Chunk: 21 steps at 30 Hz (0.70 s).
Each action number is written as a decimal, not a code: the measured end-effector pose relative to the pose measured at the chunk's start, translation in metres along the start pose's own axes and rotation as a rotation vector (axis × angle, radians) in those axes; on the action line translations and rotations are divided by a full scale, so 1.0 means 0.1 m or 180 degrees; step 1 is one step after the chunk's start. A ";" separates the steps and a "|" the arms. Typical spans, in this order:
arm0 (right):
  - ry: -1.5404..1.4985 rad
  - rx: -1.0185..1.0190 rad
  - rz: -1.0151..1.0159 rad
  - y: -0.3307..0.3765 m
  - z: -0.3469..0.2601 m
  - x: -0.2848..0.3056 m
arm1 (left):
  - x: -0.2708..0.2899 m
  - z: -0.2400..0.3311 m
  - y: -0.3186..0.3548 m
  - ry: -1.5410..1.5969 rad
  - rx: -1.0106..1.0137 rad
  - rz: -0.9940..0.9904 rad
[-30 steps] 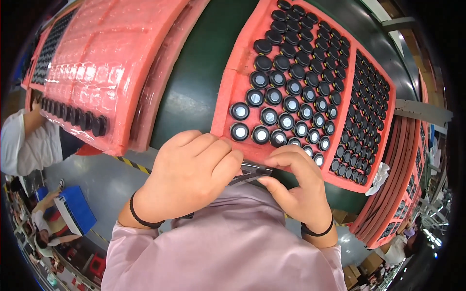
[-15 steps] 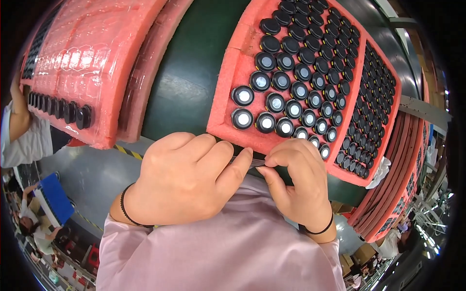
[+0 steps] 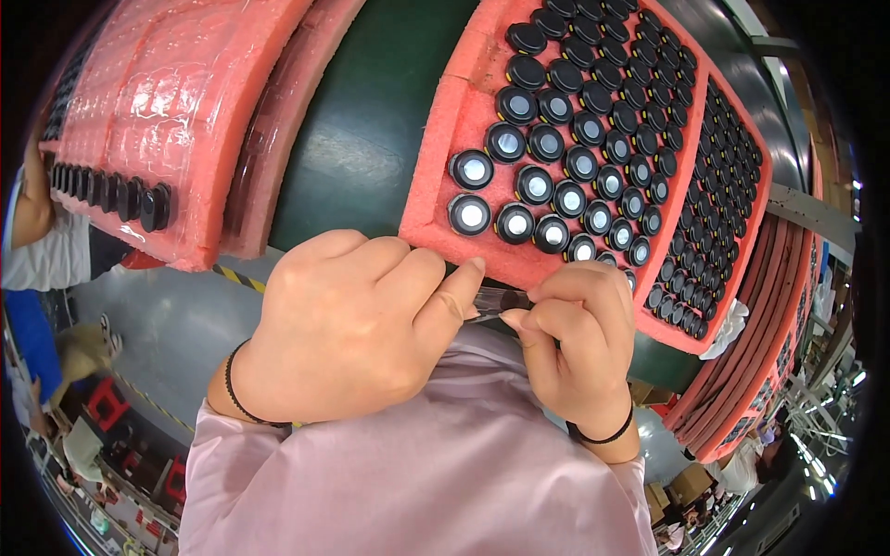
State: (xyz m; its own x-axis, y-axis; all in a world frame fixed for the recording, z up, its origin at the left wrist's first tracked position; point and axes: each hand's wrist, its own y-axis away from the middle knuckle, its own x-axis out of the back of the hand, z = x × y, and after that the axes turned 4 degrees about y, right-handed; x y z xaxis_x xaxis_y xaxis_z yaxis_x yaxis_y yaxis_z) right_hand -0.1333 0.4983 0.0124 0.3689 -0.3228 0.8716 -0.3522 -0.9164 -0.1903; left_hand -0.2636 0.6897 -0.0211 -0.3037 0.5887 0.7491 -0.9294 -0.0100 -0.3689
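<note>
At the far left edge, another person's arm in a white sleeve (image 3: pixel 37 250) reaches in beside a pink foam tray wrapped in clear film (image 3: pixel 158 111). A row of small black round caps (image 3: pixel 116 193) stands along that tray's lower left edge. To its right, a dark green work surface (image 3: pixel 371 120) runs up the middle of the view.

Your left hand (image 3: pixel 348 329) sits low in the centre, above your pale pink sleeve (image 3: pixel 408 473), with a thin black band (image 3: pixel 234 389) around the wrist. Its fingers are curled into a loose fist, and the thumb and forefinger are pinched together on the left end of a small clear and dark piece (image 3: pixel 496 301). The piece is mostly covered, so its shape is hard to make out.

Your right hand (image 3: pixel 575 343) meets the left just beside it, fingers bent inward and fingertips closed on the right end of the same small piece. It also wears a black wrist band (image 3: pixel 603 435). The piece is held between both hands, just below the near edge of a second pink foam tray (image 3: pixel 436 185).

That tray holds rows of round black parts with shiny glass-like centres (image 3: pixel 519 199), set in pockets. Farther right lies another pink tray of smaller black round parts (image 3: pixel 732 167), and stacked pink trays (image 3: pixel 769 352) curve down the right edge.
</note>
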 end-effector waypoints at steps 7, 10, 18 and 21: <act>-0.0122 -0.0353 0.0114 0.00 -0.05 -0.02 | -0.01 -0.01 0.03 -0.0084 -0.0041 0.0093; 0.0037 -0.0097 -0.0091 -0.04 -0.03 0.04 | 0.00 0.00 0.02 -0.0009 0.0080 0.0007; -0.0274 -0.0132 -0.0417 -0.08 0.00 0.11 | 0.04 0.05 0.02 0.0012 0.0201 -0.0257; -0.0306 -0.0165 -0.0614 -0.11 0.02 0.15 | 0.04 0.06 0.02 0.0017 0.0163 -0.0334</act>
State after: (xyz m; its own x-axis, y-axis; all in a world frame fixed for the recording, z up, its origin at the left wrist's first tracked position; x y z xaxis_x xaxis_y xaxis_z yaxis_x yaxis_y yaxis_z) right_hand -0.1226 0.5032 0.0264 0.5131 -0.1660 0.8421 -0.3101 -0.9507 0.0016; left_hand -0.2679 0.6866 -0.0157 -0.2031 0.5930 0.7792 -0.9656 0.0107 -0.2599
